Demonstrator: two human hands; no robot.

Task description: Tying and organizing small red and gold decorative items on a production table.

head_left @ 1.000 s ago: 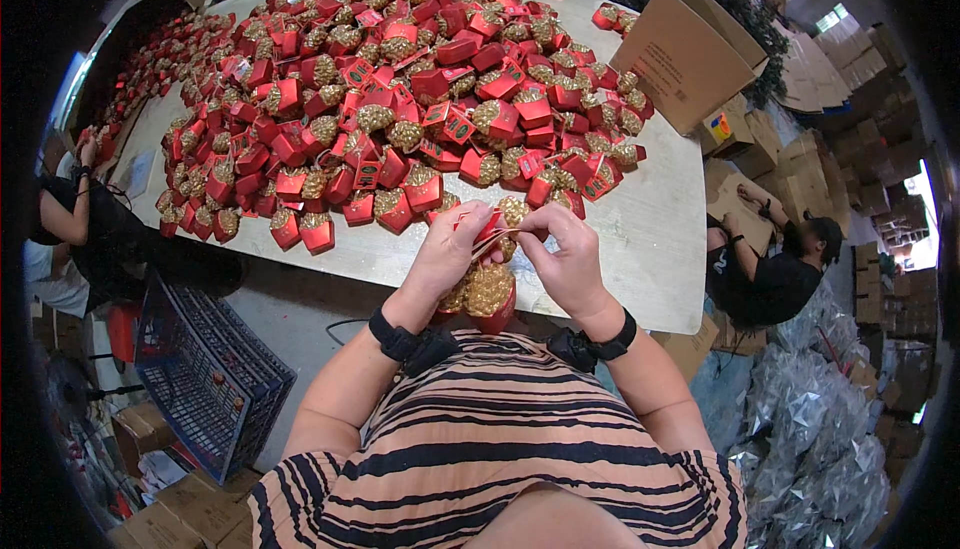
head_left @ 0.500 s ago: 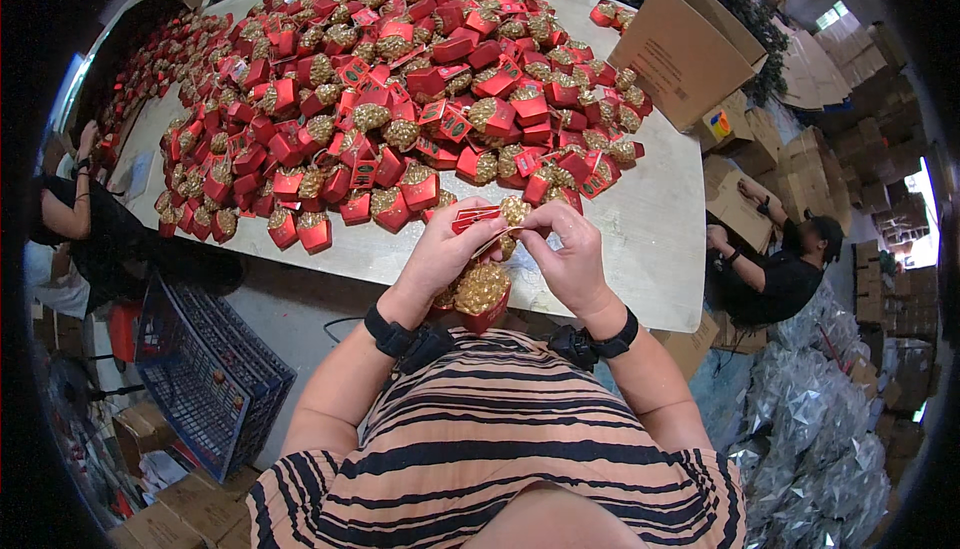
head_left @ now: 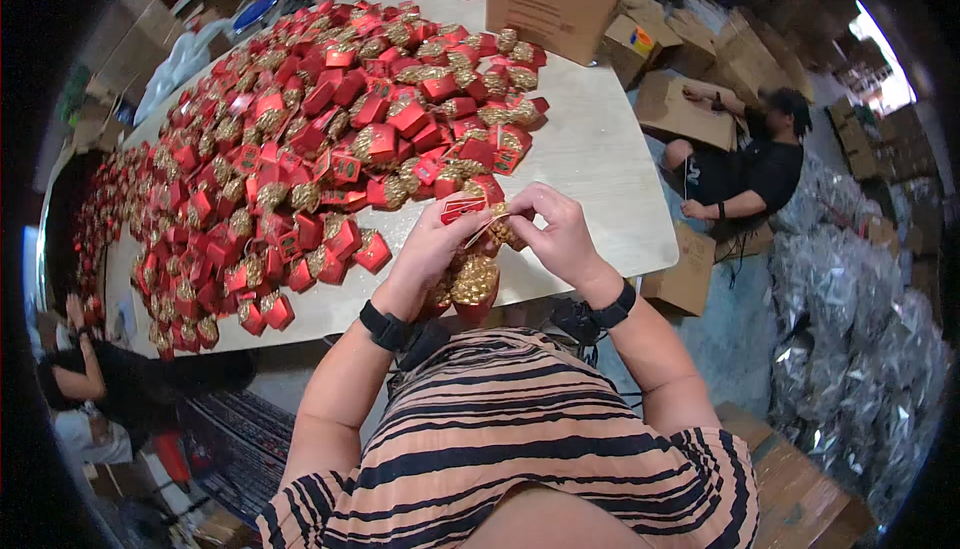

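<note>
My left hand [head_left: 432,251] is closed on small red tags [head_left: 464,209] and a thin pale cord, at the table's near edge. Beside it, my right hand [head_left: 558,234] pinches the cord with thumb and forefinger, close to a small gold cluster [head_left: 503,229]. Under both hands hang red and gold ornaments [head_left: 473,282], each a knobbly gold bunch set in a red cup; my fingers partly hide them. A big heap of the same ornaments [head_left: 300,159] covers much of the pale table [head_left: 590,149].
An open cardboard box [head_left: 545,9] stands at the table's far right. Right of the table sits a person [head_left: 765,164] with a carton [head_left: 680,109]. Clear plastic-wrapped goods [head_left: 850,349] pile up beyond. Other people's hands show at the far edge and left. A dark crate [head_left: 245,449] stands lower left.
The view has turned rightward, so the heap and box sit further left. My hands keep hold of the tags and cord, with the right hand's fingers slightly shifted.
</note>
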